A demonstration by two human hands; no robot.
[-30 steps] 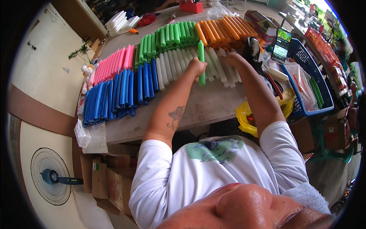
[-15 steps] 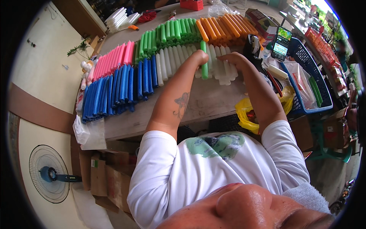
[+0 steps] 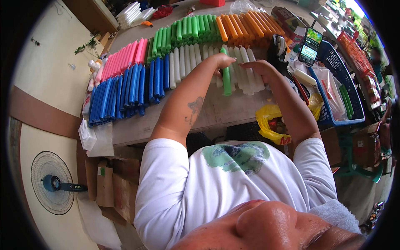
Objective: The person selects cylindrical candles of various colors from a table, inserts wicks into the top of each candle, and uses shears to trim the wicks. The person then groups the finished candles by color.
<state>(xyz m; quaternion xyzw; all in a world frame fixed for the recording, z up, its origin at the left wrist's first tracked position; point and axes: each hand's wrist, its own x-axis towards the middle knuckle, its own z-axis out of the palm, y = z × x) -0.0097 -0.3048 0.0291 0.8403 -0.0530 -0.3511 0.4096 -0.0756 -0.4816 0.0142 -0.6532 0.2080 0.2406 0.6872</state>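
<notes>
My left hand (image 3: pixel 223 62) is curled round a single green candle (image 3: pixel 226 83), its thumb pointing right across the upper part. The green candle stands out among the white candles (image 3: pixel 246 77), its lower end toward me. My right hand (image 3: pixel 259 67) is closed about a bunch of white candles at the right end of their row, thumb on the left and fingertips at their right side, partly hidden. More white candles (image 3: pixel 182 64) lie in a row left of my left hand. Beyond them are stacked green candles (image 3: pixel 193 27) and orange candles (image 3: pixel 250 25).
Blue candles (image 3: pixel 131 85) and pink candles (image 3: pixel 125 58) are piled at the left of the table (image 3: pixel 175 112). At the right are a yellow plastic bag (image 3: pixel 266 121), a phone (image 3: pixel 311 46) and a blue basket (image 3: pixel 356 100). A white bundle (image 3: pixel 131 14) lies at the far left.
The green candle in my left hand has shifted slightly toward me. Both hands have moved a little, and the white candles at my right hand sit slightly farther right.
</notes>
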